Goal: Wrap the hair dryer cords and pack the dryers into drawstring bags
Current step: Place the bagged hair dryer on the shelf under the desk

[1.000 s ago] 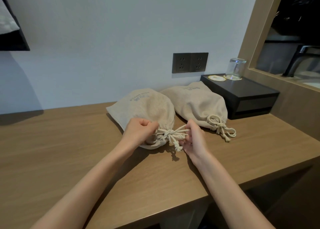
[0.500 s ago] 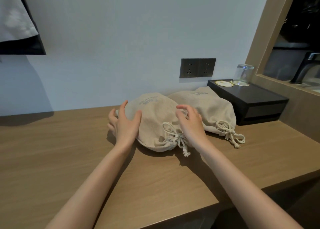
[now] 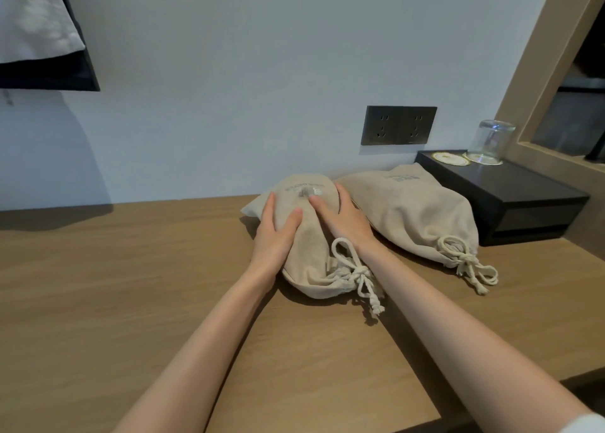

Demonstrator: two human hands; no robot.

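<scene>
Two beige drawstring bags lie side by side on the wooden desk [image 3: 98, 285], both filled and tied with cream cord. The nearer bag [image 3: 311, 256] has its knotted cord [image 3: 355, 274] pointing toward me. My left hand [image 3: 275, 233] lies flat on its left side with straight fingers. My right hand [image 3: 343, 218] presses its right side, fingers straight and reaching toward the bag's printed end. The second bag [image 3: 415, 213] rests to the right, its knot [image 3: 468, 262] at the front. No dryer or cord shows; the bags hide their contents.
A black box [image 3: 510, 200] stands right of the bags with a coaster [image 3: 451, 158] and an upturned glass [image 3: 491, 141] on top. A dark double socket [image 3: 398, 125] is on the wall behind. A wooden frame [image 3: 537, 72] rises at the far right.
My hands let go of the nearer bag's cord after tying it and moved up onto the bag's sides. They have slid farther toward its printed end.
</scene>
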